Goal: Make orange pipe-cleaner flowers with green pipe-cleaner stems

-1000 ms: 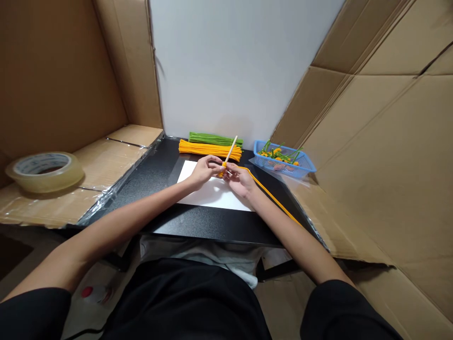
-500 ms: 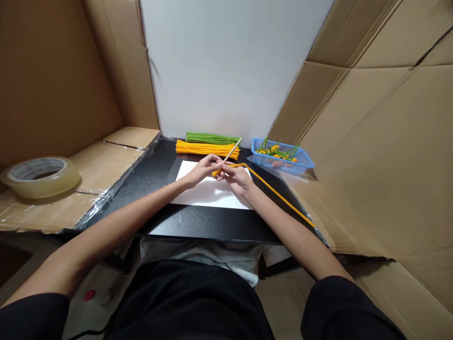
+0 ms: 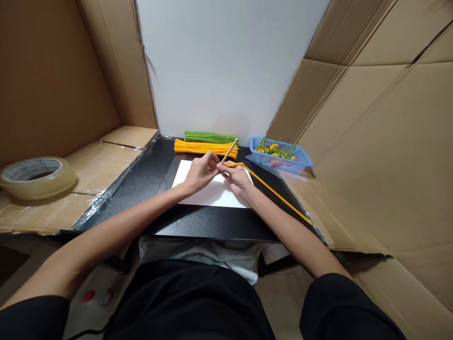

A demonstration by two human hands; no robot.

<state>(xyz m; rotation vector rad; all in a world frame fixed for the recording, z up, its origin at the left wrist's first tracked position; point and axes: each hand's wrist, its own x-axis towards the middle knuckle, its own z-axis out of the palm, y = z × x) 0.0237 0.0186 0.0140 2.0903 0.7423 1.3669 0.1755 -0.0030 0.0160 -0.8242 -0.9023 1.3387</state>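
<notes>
At the left edge of the frame, a roll of clear tape (image 3: 38,178) is placed on cardboard. At centre, the left hand (image 3: 202,172) is held above the white sheet (image 3: 201,196), its fingers bent close to the lower end of a thin stick (image 3: 229,151); whether anything is gripped by them cannot be told. Behind it, an orange bundle (image 3: 198,147) is laid in front of a green bundle (image 3: 208,137). The stick is tilted toward the upper right. Compared with half a second ago, the left fingers are curled higher, and the orange end then seen beneath them is now concealed; the worked portion therefore cannot be inspected. By the right hand (image 3: 239,178), narrowed at the fingertips, the orange strand (image 3: 271,189) is held beside the stick, its remaining length extended toward the lower right. Farther right, orange-and-green pieces (image 3: 274,150) are contained in a blue basket (image 3: 307,163).
</notes>
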